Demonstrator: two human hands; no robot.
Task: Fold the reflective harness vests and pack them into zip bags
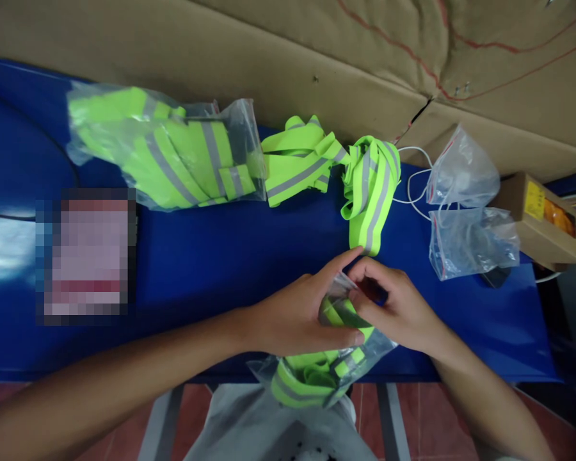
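Near the table's front edge is a clear plastic bag (360,367) with neon yellow-green reflective bands (303,384) inside. Its lower part hangs past the edge above my lap. My left hand (300,314) holds the bag from the left, its thumb lying across the front and its fingers at the top. At the bag's upper edge, my right hand (396,304) has thumb and forefinger curled in a pinch on the plastic. Just beyond my fingertips lies a loose bundle of reflective bands (372,186), with another bundle (297,160) left of it.
A larger filled plastic bag (173,150) lies at the back left, behind a pixelated rectangular object (89,256). Two transparent zip bags (465,169), white cords and a cardboard box (540,221) are at the right. A brown covered panel (269,57) borders the blue table (196,256).
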